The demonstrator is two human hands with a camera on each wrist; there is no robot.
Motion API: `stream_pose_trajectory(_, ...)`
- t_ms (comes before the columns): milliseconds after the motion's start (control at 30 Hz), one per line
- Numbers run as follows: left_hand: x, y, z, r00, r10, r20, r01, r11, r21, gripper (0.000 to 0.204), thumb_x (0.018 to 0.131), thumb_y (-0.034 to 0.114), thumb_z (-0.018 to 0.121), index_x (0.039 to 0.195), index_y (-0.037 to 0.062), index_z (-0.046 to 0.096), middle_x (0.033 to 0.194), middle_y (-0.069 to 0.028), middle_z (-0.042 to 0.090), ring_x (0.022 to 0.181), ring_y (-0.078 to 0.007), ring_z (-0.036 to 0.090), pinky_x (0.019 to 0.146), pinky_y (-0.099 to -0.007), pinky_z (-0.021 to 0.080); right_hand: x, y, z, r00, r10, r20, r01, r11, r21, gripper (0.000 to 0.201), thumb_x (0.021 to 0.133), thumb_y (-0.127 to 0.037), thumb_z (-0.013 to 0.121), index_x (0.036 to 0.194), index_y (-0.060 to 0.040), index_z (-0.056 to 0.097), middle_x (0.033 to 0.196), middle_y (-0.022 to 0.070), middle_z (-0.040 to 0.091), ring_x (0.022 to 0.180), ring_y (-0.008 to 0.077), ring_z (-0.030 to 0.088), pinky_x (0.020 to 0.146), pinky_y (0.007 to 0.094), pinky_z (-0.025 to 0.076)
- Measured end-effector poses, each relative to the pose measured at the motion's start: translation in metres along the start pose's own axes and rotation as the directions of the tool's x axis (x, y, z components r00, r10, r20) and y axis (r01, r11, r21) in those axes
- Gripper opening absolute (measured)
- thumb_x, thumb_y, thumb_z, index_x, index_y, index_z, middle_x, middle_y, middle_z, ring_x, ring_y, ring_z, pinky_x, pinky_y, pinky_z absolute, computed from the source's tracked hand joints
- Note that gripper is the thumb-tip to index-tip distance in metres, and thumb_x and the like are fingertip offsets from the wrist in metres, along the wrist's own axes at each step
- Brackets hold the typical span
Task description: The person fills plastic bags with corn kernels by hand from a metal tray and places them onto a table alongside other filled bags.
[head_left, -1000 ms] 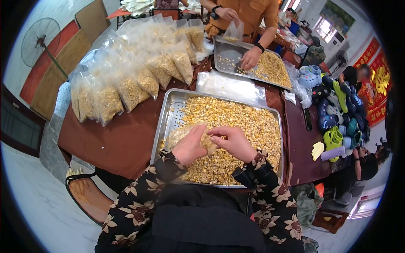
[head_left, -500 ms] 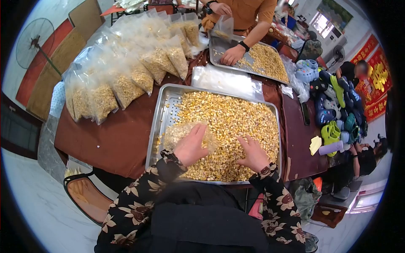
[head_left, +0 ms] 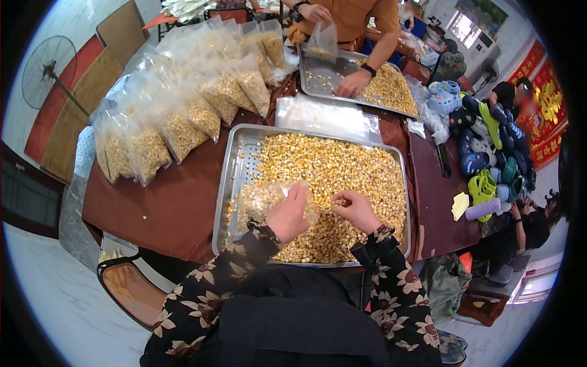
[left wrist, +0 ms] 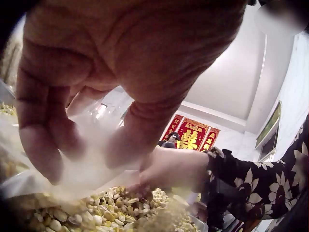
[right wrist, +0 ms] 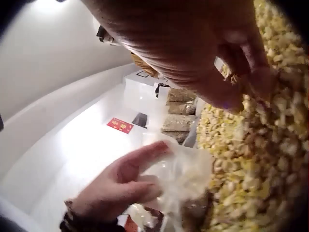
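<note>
A clear plastic bag (head_left: 260, 200) part-filled with corn kernels lies at the left of a metal tray, over the kernels. My left hand (head_left: 288, 215) grips its mouth; in the left wrist view the fingers (left wrist: 38, 150) and thumb pinch the cloudy film. Loose yellow corn kernels (head_left: 342, 162) cover most of the tray (head_left: 229, 165), with its perforated bottom bare at the upper left. Just right of the bag, my right hand (head_left: 359, 214) is low over the kernels, thumb and forefinger brought together. In the right wrist view a small brownish kernel (right wrist: 233, 78) shows at the fingertips.
Many filled bags (head_left: 183, 110) stand at the left of the table. Flat empty bags (head_left: 324, 116) lie behind the tray. Across, a person in orange (head_left: 354, 18) works over a second tray (head_left: 315, 82). Clogs (head_left: 483, 189), a phone (head_left: 443, 160) and a purple bottle (head_left: 483, 210) are at right.
My right hand moved off the bag to the right, spread over the kernels, then drew its fingertips together. The left hand stayed on the bag and shifted slightly right.
</note>
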State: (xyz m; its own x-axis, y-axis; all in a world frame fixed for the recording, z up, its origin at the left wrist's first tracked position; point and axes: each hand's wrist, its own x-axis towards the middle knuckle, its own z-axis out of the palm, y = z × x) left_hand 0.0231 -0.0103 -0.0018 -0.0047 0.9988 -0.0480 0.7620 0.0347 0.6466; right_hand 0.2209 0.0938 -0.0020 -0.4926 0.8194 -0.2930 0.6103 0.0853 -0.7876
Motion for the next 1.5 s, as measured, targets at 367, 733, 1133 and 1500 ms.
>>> stream_pose_trajectory(367, 0.003, -0.009, 0.002, 0.998, 0.057, -0.011, -0.058, 0.994, -0.089, 0.069, 0.071, 0.014, 0.065, 0.130, 0.0030, 0.030, 0.127, -0.0179, 0.041, 0.095, -0.0392, 0.057, 0.073, -0.0463, 0.049, -0.011, -0.060, 0.011, 0.967, -0.224, 0.123, 0.194, 0.957, 0.218, 0.028, 0.080, -0.014, 0.066, 0.107, -0.0046, 0.065, 0.094, 0.0102, 0.066, 0.084, 0.0172, 0.061, 0.074, 0.0293, 0.050)
stream_pose_trajectory(733, 0.003, -0.011, 0.003, 0.999, 0.054, -0.003, -0.054, 0.996, -0.073, 0.069, 0.073, 0.019, 0.064, 0.131, 0.0030, 0.029, 0.129, -0.0169, 0.039, 0.097, -0.0382, 0.055, 0.073, -0.0455, 0.049, -0.056, -0.004, -0.018, 0.997, -0.049, 0.059, 0.077, 0.710, -0.700, 0.079, 0.067, -0.030, 0.076, 0.135, -0.0145, 0.039, 0.133, 0.0207, 0.041, 0.111, 0.0375, 0.052, 0.089, 0.0432, 0.046)
stream_pose_trajectory(1133, 0.004, -0.010, -0.001, 0.997, 0.082, -0.001, -0.082, 0.995, -0.050, 0.070, 0.075, 0.022, 0.065, 0.132, 0.0024, 0.029, 0.131, -0.0164, 0.039, 0.102, -0.0371, 0.054, 0.077, -0.0445, 0.049, -0.022, 0.024, 0.011, 0.972, -0.213, -0.100, 0.151, 0.890, -0.431, 0.027, 0.075, -0.012, 0.064, 0.101, -0.0077, 0.060, 0.090, 0.0144, 0.055, 0.081, 0.0341, 0.057, 0.073, 0.0424, 0.047)
stream_pose_trajectory(1500, 0.006, 0.000, -0.012, 0.991, -0.026, 0.128, 0.040, 0.993, -0.113, 0.077, 0.072, 0.023, 0.068, 0.134, -0.0016, 0.029, 0.138, -0.0231, 0.034, 0.120, -0.0382, 0.044, 0.094, -0.0417, 0.043, -0.021, -0.060, 0.009, 0.979, -0.201, 0.045, 0.203, 0.978, -0.055, 0.025, 0.077, -0.012, 0.065, 0.099, -0.0011, 0.064, 0.091, 0.0140, 0.063, 0.081, 0.0240, 0.061, 0.072, 0.0332, 0.049)
